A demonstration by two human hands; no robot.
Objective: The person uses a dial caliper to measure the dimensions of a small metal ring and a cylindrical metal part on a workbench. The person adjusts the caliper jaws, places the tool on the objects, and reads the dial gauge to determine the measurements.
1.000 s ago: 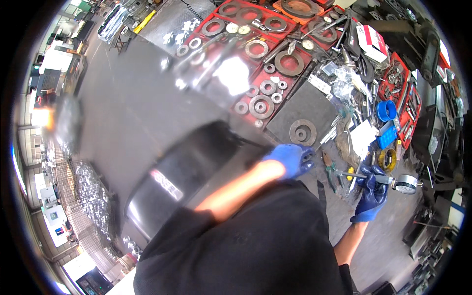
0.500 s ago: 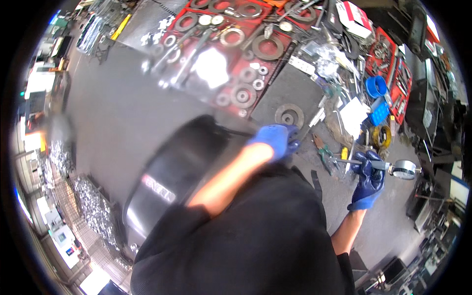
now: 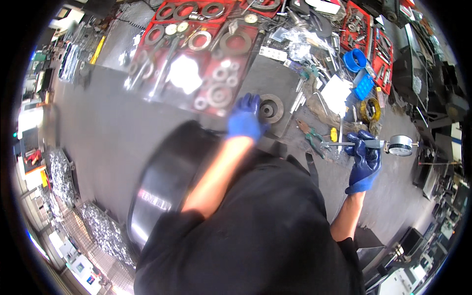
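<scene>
Gloved in blue, my left hand [image 3: 245, 119] reaches over the bench with fingers stretched out and holds nothing. Just right of it a round metal disc with a stepped centre hole [image 3: 279, 107] lies on a dark flat plate [image 3: 269, 74]; whether the fingertips touch the disc I cannot tell. My right hand [image 3: 364, 164], in a darker blue glove, is closed round the grip of a dial bore gauge [image 3: 376, 144]. The gauge lies level, its round dial to the right and its thin stem pointing left, above green-handled pliers [image 3: 311, 138].
Red trays [image 3: 205, 73] with metal rings and gauges cover the back left. Behind my right hand lie a blue ring [image 3: 354, 60], a blue plastic box [image 3: 364, 84], a yellow ring [image 3: 369, 109] and loose tools. A black curved cover [image 3: 169, 172] stands beside my left forearm.
My left hand has moved left and away from me, from the disc's near side to its left, and its fingers now stretch out. My right hand still holds the gauge. The view has shifted.
</scene>
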